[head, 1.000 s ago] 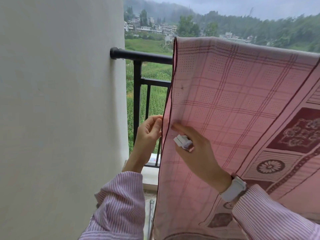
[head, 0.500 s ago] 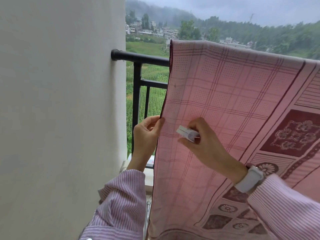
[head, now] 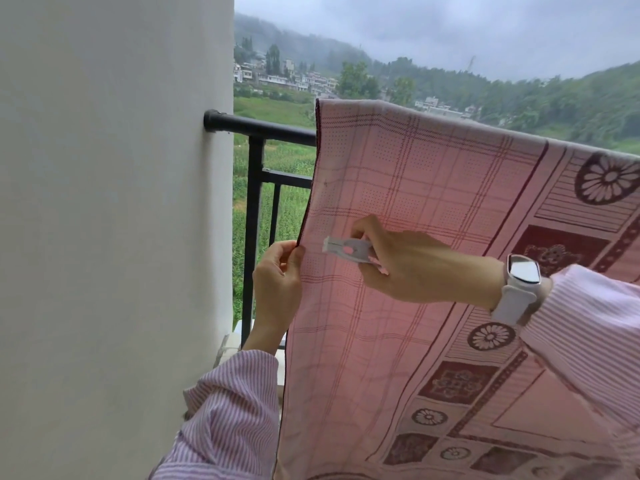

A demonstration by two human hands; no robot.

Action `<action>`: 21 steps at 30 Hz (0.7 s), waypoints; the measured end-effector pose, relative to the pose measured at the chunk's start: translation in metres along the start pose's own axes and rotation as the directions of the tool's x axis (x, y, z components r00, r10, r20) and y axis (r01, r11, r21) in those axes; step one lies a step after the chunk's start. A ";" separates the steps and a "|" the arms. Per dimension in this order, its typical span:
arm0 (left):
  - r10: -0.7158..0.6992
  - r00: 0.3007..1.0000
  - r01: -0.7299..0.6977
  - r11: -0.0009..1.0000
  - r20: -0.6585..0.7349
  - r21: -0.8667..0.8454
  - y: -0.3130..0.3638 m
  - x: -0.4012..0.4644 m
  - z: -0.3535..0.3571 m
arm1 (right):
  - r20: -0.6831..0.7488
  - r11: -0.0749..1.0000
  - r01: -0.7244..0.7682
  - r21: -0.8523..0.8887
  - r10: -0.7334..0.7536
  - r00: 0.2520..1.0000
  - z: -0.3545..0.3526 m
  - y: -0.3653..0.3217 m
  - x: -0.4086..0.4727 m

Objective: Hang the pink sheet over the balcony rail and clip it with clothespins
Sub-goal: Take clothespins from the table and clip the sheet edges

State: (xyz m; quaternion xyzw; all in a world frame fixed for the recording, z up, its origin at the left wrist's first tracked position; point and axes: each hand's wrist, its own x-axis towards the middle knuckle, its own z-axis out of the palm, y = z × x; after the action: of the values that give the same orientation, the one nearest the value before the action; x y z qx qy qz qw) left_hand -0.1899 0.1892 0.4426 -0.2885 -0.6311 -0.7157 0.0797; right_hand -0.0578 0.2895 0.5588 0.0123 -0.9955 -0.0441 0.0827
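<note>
Wall [head: 114, 237] flanks black rail [head: 263, 128]; pink sheet [head: 433, 209] hides its remainder.

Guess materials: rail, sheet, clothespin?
Balcony rail: looks like metal tube, matte black paint; round bar with square posts. Pink sheet: thin woven fabric, probably cotton; daylight glows through it and it drapes in soft folds. Clothespin in the right hand: likely moulded plastic, smooth and pale.

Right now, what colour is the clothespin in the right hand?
White, with a small pink spot; the clothespin shows best in the head view.
</note>
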 end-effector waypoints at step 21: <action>0.111 0.987 -0.099 0.989 -0.113 0.106 0.007 -0.011 -0.001 | 0.119 0.792 0.377 -0.480 -0.367 0.923 -0.062 -0.032 0.082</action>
State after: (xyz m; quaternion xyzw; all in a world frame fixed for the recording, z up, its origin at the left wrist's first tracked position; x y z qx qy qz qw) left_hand -0.1784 0.1840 0.4429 -0.2740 -0.6441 -0.6939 0.1691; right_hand -0.1273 0.2498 0.6304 0.1855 -0.9295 -0.3126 0.0631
